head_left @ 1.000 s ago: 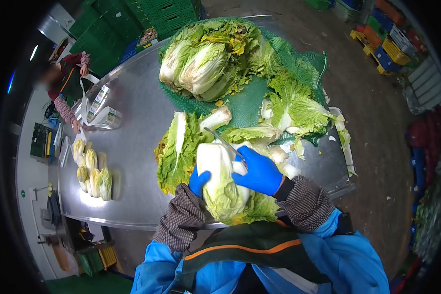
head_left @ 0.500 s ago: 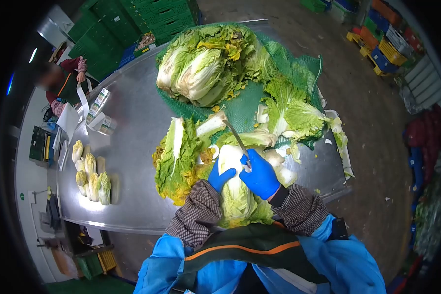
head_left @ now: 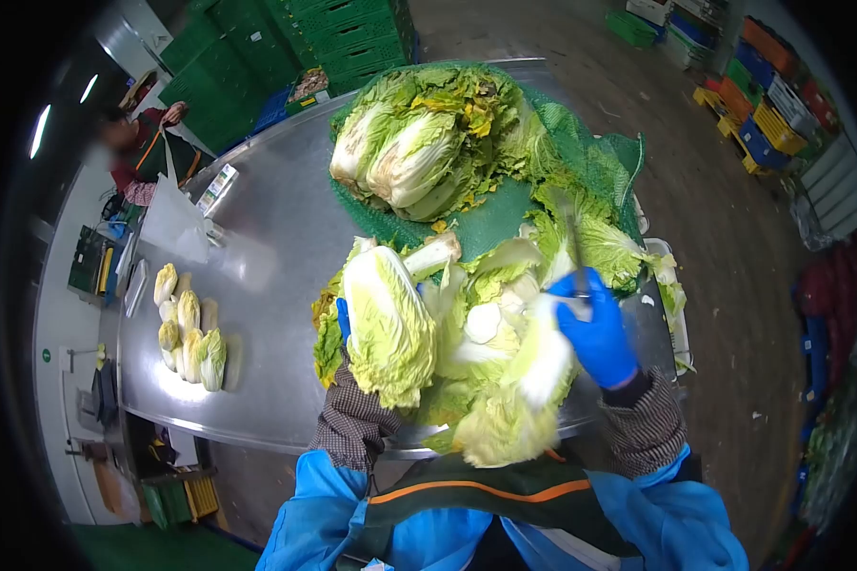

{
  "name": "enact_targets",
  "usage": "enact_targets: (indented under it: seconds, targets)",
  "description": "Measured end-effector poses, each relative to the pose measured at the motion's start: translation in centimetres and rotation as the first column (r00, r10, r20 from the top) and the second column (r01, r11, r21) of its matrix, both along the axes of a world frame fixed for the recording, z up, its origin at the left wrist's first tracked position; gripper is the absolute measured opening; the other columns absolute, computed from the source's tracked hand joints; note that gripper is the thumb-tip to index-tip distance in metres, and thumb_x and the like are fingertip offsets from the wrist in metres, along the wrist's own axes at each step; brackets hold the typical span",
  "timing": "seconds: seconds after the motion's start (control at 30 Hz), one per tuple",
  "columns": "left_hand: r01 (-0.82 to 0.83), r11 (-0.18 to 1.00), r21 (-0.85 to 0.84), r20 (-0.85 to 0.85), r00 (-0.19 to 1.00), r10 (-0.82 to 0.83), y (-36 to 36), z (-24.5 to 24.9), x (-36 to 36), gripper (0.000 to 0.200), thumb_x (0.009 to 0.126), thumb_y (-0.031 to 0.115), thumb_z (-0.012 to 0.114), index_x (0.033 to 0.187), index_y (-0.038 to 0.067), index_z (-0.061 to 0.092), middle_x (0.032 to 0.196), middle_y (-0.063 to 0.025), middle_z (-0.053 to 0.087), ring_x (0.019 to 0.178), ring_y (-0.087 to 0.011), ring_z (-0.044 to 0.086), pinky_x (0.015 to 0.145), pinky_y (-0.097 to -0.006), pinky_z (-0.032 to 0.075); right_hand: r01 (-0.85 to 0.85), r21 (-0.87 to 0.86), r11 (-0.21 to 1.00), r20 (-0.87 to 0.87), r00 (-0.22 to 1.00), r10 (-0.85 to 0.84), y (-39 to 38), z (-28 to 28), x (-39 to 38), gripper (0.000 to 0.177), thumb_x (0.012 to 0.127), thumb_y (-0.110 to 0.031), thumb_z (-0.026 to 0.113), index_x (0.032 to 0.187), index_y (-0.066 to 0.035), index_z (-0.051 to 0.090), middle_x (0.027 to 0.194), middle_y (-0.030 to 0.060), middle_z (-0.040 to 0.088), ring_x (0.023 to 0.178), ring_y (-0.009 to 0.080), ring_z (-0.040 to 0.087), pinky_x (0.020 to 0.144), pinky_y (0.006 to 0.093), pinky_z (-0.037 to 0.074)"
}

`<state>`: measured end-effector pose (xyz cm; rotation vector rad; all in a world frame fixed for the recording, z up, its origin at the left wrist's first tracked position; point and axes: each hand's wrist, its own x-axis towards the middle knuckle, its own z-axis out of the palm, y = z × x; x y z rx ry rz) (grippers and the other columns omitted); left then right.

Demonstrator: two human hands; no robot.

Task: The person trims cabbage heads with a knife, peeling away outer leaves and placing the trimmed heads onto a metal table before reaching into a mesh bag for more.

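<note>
A trimmed napa cabbage (head_left: 388,324) stands out pale green and white in front of me. My left hand (head_left: 343,318), gloved in blue, is closed around its left side, and most of the fingers are hidden behind it. In my right hand (head_left: 597,328), also gloved, is a knife (head_left: 573,233), its blade pointing away from me and smeared by motion. Right by that hand is a loose white-ribbed cabbage leaf (head_left: 541,366), blurred and spread to the right of the cabbage. A cut round stem piece (head_left: 483,323) lies among leaves between the two hands.
Untrimmed cabbages (head_left: 409,157) lie on a green net (head_left: 595,143) at the back of the metal table (head_left: 267,314). Several small trimmed heads (head_left: 190,333) sit at the left. A co-worker (head_left: 148,157) holds a plastic bag (head_left: 174,221) at the far left. A white tray (head_left: 674,319) borders the right edge.
The cabbage has moved left and up with my left hand. My right hand and the knife have swung right, away from it. Outer leaves now lie apart from the head, and the co-worker's bag hangs open.
</note>
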<state>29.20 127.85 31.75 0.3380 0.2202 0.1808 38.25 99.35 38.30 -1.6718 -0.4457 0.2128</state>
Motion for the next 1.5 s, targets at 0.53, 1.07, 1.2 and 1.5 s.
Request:
enact_targets:
  seconds: [0.53,1.07,1.2,1.5]
  targets:
    - [0.200,0.471,0.859,-0.142,0.978,-0.155,-3.5,0.5,-3.4,0.075,0.078,0.024,0.071,0.138,-0.001,0.033,0.133,-0.0137,0.047,0.121,-0.0231,0.047,0.103,-0.0367,0.036,-0.204,-0.029,0.979,0.000,0.979,0.204,5.6,-3.9,-2.9,0.066,0.075,-0.015,0.066,0.134,-0.007,0.037,0.111,0.0132,0.059,0.093,0.0222,0.060,0.083,0.0345,0.048]
    - [0.371,0.886,0.279,-0.250,0.919,-0.306,-5.2,3.2,-2.8,0.087,0.083,0.061,0.054,0.144,0.004,0.026,0.134,-0.0225,0.044,0.117,-0.0329,0.051,0.102,-0.0451,0.040,-0.289,-0.035,0.957,-0.264,0.926,0.270,5.3,-2.0,-2.6,0.078,0.078,-0.043,0.072,0.138,-0.005,0.040,0.096,0.0123,0.063,0.078,0.0153,0.059,0.073,0.0319,0.049]
    - [0.270,0.729,0.629,-0.154,0.963,-0.223,-3.3,-0.7,-3.2,0.100,0.070,0.045,0.078,0.143,0.000,0.026,0.131,-0.0150,0.047,0.122,-0.0253,0.046,0.104,-0.0366,0.036,-0.170,-0.355,0.919,0.015,0.982,0.188,5.3,-3.0,-2.5,0.084,0.076,-0.045,0.072,0.141,-0.009,0.034,0.099,0.0162,0.062,0.080,0.0238,0.063,0.072,0.0341,0.050]
    - [0.110,0.444,0.889,-0.017,0.978,-0.207,-4.2,1.9,-2.6,0.110,0.061,0.039,0.086,0.143,0.000,0.023,0.135,-0.0160,0.043,0.125,-0.0260,0.043,0.106,-0.0384,0.033,-0.387,-0.156,0.909,-0.014,0.921,0.390,5.1,-0.9,-1.9,0.067,0.078,-0.029,0.072,0.133,-0.006,0.042,0.116,0.0148,0.059,0.099,0.0230,0.060,0.084,0.0341,0.048]
